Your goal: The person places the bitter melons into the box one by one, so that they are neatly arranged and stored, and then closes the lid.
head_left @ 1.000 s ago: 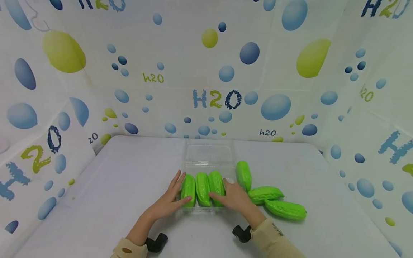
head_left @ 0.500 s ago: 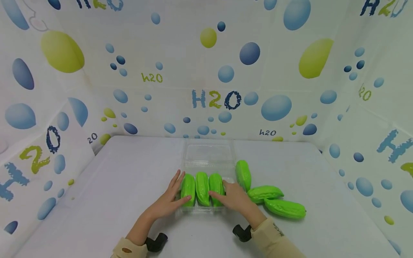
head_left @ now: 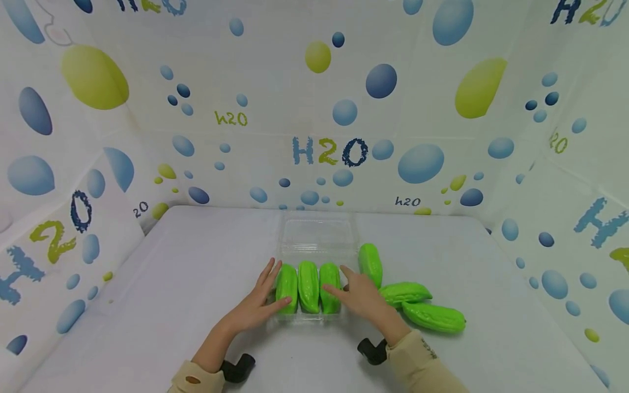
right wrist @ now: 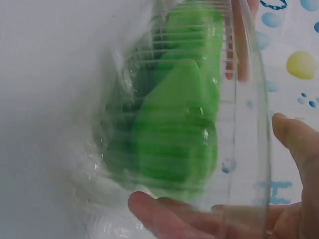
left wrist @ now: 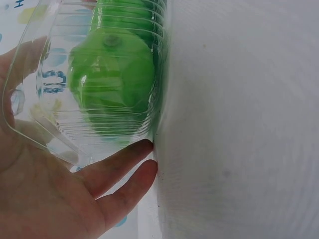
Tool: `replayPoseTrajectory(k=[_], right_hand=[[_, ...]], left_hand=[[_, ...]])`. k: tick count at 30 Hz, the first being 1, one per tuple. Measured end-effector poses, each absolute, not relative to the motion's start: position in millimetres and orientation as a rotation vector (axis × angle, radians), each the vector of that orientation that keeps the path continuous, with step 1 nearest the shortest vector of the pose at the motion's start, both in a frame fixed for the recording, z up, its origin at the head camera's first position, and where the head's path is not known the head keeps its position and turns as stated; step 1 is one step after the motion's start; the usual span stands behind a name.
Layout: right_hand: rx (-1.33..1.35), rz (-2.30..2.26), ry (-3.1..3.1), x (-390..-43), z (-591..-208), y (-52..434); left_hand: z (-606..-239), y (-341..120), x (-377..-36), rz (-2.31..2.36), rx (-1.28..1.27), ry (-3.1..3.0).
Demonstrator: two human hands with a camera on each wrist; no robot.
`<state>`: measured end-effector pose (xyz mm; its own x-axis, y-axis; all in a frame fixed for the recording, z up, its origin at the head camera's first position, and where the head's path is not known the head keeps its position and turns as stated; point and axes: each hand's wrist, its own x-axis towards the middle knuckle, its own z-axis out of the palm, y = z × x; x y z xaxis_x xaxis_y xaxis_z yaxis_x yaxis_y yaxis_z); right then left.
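We find a clear box [head_left: 318, 240] on the white desk [head_left: 196, 284], its lid thrown back toward the far wall. Three green gourds [head_left: 308, 279] lie side by side in its near half, each running lengthwise away from us.

Our left hand [head_left: 257, 303] lies against the box's left side, fingers straight, thumb laid toward the leftmost gourd. The left wrist view shows the palm flat on the clear wall [left wrist: 60, 124] with two fingers [left wrist: 119, 164] pressed along its lower edge at the desk — released, not curled round anything. A gourd [left wrist: 112, 84] shows through the ribbed plastic.

Our right hand [head_left: 361, 295] lies at the box's right side. Its forefinger points over the rim toward the rightmost gourd in the box, and its thumb reaches across that gourd's near end. The right wrist view shows one finger [right wrist: 169, 214] under the clear wall [right wrist: 249, 114] and another at the rim, fingers extended — touching the box, not clenched. Whether the hand bears on the gourd itself we cannot tell.

Three more gourds lie on the desk outside the box, to its right: one [head_left: 371, 264] just beside the right wall and roughly parallel to it, two more [head_left: 405, 293] [head_left: 434, 317] lying crosswise nearer us, beyond the right hand.

Cream sleeves [head_left: 415, 360] cover both forearms, with a black device [head_left: 237, 368] at each wrist. Printed sheets with blue and yellow bubbles [head_left: 420, 162] enclose the desk on three sides.
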<state>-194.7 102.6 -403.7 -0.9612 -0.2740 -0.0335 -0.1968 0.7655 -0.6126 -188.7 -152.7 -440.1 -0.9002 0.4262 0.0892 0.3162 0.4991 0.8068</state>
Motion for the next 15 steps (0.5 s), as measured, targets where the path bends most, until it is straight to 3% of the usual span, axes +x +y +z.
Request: replayPoseTrajectory(k=[15], right_hand=[[-0.338,-1.042,2.896,-198.1,-393.9,121.9]], left_hand=[[-438.6,-152.6,-188.4,1.354,0.641,2.610]])
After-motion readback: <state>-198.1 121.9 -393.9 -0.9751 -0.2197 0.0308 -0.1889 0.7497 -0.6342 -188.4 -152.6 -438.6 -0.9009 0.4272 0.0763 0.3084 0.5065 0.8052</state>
